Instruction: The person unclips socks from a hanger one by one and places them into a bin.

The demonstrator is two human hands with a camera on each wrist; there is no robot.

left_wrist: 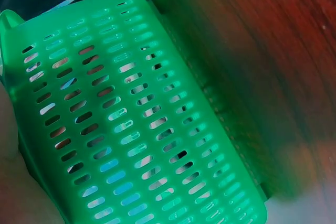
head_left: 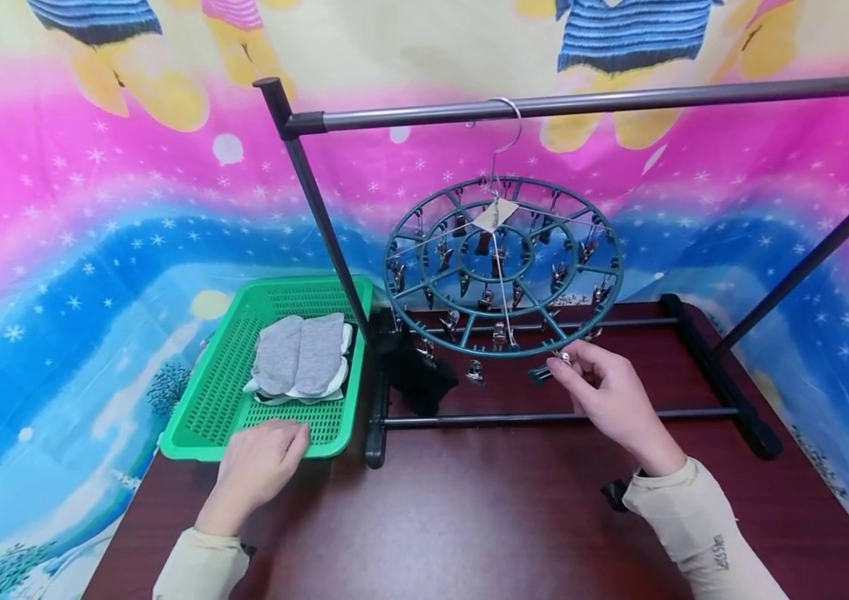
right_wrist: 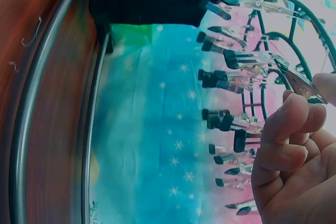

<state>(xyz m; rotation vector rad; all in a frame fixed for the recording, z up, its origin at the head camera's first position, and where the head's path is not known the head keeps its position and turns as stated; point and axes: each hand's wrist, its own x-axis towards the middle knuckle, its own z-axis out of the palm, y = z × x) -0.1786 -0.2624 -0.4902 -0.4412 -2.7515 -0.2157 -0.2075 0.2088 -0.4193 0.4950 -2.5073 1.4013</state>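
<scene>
My right hand pinches a metal clip with dark tips at the near right rim of the round green drying hanger. In the right wrist view, the handles of that clip are between thumb and fingers. A black cloth item, sock-like, hangs from clips on the hanger's left side. Over the near rim of the green basket rests my left hand, its fingers loosely bent and partly hidden. Grey and white folded cloths lie in the basket.
A hook hangs the hanger from the dark rack's top bar. The rack's lower bars and feet stand on the reddish-brown table. Several other clips dangle beside the right hand. A patterned curtain stands behind.
</scene>
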